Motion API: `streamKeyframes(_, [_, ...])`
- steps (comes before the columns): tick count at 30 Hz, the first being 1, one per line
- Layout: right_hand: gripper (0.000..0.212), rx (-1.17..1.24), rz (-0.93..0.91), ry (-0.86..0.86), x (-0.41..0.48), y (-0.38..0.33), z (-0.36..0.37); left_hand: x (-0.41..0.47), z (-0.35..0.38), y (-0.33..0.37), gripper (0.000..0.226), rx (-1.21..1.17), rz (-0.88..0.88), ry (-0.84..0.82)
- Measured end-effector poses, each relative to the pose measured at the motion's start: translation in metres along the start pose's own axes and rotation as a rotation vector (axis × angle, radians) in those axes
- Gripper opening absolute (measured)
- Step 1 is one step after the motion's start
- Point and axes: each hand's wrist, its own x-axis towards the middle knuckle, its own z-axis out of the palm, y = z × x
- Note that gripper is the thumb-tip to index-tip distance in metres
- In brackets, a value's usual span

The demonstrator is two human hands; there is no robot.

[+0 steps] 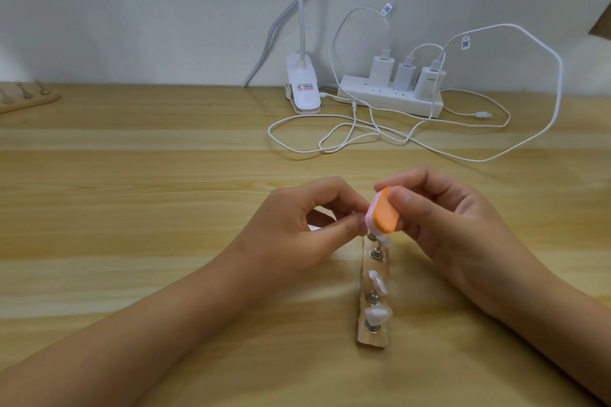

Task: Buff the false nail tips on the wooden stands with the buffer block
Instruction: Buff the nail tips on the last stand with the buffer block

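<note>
Centrally, buffer block (385, 210) over stand's (371, 340) far end; cables (479, 160) behind

Your table (132, 175) is pale wood, its grain running side to side in broad light and darker bands. Right in front of you a narrow stand (372, 339) lies flat on it, lengthwise and pointing away from you, while a second stand (26, 99) sits well apart at the far left, near the back edge and partly cut off by the frame. Along the back, right of centre, you have a white lamp clip (302, 89) and just to its right a white power strip (380, 97), with thin white cables (347, 142) looping loosely over the wood in front of both.
</note>
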Motion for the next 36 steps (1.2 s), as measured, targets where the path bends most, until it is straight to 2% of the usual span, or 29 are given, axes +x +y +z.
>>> streamKeyframes(4, [0.052,-0.023,0.022,0.037,0.0012,-0.0003,-0.0015,0.0002,-0.0004,-0.0003,0.020,-0.003,0.018,0.008])
streamKeyframes(8, [0.044,-0.033,0.000,-0.029,-0.0014,-0.0016,0.0002,-0.0004,0.0012,0.0007,0.017,0.034,0.061,-0.015])
streamKeyframes(12, [0.052,-0.028,0.022,0.019,0.0008,-0.0011,-0.0006,-0.0002,0.0007,-0.0008,0.017,0.038,0.065,0.009])
streamKeyframes(15, [0.046,-0.059,-0.024,0.002,-0.0009,0.0002,-0.0006,-0.0004,0.0013,-0.0010,0.010,0.038,0.078,0.013])
streamKeyframes(19, [0.051,-0.052,0.007,0.051,0.0024,0.0004,-0.0025,-0.0002,0.0013,-0.0023,0.013,0.015,0.096,0.025])
streamKeyframes(23, [0.045,-0.066,-0.011,-0.021,-0.0003,-0.0012,-0.0013,-0.0014,0.0020,-0.0015,0.011,0.044,0.123,0.031])
streamKeyframes(27, [0.053,-0.072,0.002,0.051,0.0017,-0.0019,-0.0021,-0.0014,0.0015,-0.0023,0.013,0.010,0.114,0.050])
streamKeyframes(31, [0.045,-0.100,-0.059,0.031,-0.0038,-0.0021,0.0009,-0.0018,0.0020,-0.0014,0.015,0.022,0.138,0.052])
streamKeyframes(36, [0.029,-0.092,0.007,0.060,0.0004,-0.0028,0.0004,-0.0013,0.0017,-0.0036,0.018,0.034,0.124,0.063])
